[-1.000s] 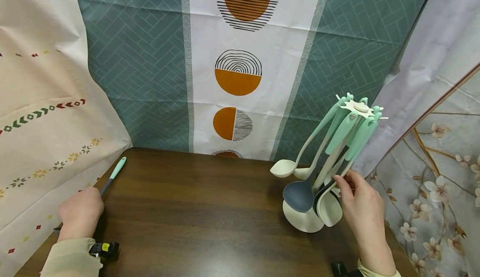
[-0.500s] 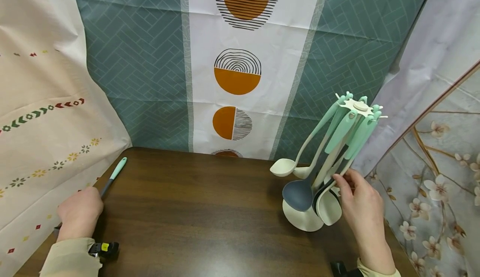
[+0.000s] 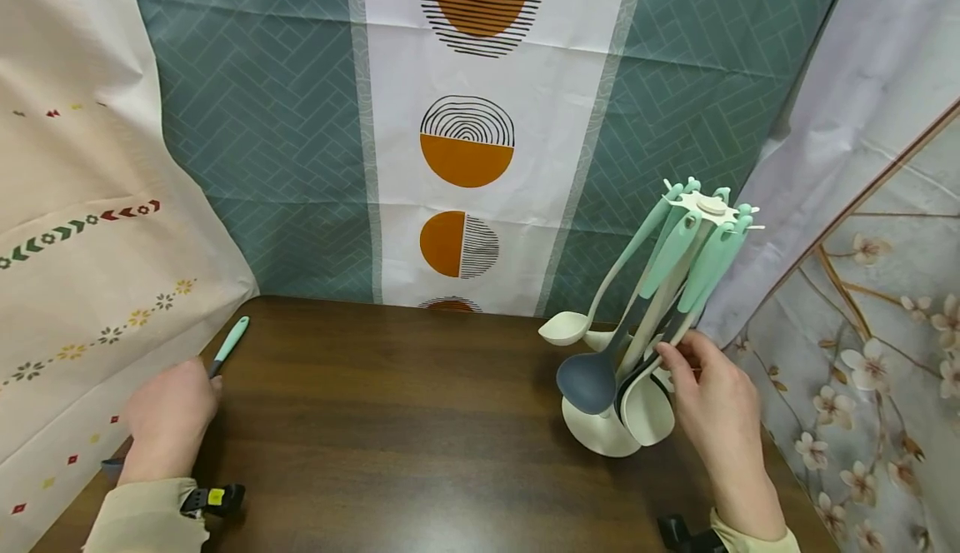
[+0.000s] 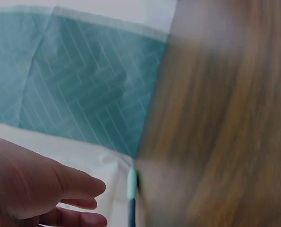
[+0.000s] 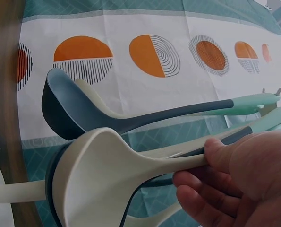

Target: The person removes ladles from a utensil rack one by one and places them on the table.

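Observation:
My right hand (image 3: 716, 399) pinches the cream ladle (image 3: 648, 410) low on its handle, thumb against the near side. In the right wrist view the thumb and fingertips (image 5: 215, 150) close on that handle. The ladle hangs with other mint-handled utensils from a cream stand (image 3: 600, 435). Left of it hangs a blue-grey ladle (image 3: 588, 382); a dark utensil sits partly hidden behind the cream bowl. At the table's left edge my left hand (image 3: 172, 411) hovers over a utensil with a mint handle (image 3: 234, 336), its middle covered by the hand. Loosely bent fingers (image 4: 83, 184) show beside it, apart from the handle.
A brown wooden table (image 3: 397, 420) lies between the hands. Behind it hangs a green and white patterned cloth (image 3: 300, 161). A cream cloth (image 3: 75, 311) borders the left edge, and a floral curtain (image 3: 862, 386) stands close on the right.
My left hand has moved slightly forward and right along the lying utensil, covering more of its shaft. The cream and blue-grey ladles have swung a little left, with my right hand still holding the cream one.

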A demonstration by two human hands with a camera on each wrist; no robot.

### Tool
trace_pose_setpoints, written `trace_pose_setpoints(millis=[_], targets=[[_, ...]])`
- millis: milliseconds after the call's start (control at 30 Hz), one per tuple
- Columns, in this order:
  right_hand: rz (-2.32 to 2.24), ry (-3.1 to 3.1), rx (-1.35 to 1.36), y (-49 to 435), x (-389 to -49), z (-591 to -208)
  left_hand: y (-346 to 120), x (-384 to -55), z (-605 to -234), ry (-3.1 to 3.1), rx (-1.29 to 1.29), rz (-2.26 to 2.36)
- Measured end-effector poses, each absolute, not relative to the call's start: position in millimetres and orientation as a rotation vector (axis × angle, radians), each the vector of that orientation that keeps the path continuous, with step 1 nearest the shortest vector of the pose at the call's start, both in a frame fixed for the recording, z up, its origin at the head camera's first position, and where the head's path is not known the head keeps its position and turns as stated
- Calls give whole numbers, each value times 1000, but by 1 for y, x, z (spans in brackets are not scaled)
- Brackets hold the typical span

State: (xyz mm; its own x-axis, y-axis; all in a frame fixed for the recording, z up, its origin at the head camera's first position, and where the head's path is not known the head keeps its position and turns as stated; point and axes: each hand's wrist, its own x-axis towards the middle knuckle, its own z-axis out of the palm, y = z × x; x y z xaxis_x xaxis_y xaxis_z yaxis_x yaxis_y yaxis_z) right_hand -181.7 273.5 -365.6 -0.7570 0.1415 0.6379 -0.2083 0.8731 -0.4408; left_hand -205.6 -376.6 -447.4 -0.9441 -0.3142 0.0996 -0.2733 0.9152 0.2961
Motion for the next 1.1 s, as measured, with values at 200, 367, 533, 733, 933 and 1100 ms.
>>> trace_pose_setpoints(millis=[200, 367, 533, 733, 933, 1100], targets=[[664, -2336, 78, 272, -181, -365, -354, -207, -439, -2837, 318, -354], [665, -2335, 88, 272, -181, -365, -339, -205, -432, -2803, 277, -344], [668, -2330, 92, 271, -180, -366, -323, -204, -430, -2710, 178, -300], [675, -2322, 109, 270, -178, -367, -295, -207, -428, -2651, 77, -321], [691, -2352, 114, 269, -177, -365, -263, -210, -425, -2603, -52, -313], [682, -2358, 110, 270, -176, -364, -234, -213, -416, -2576, -133, -314]])
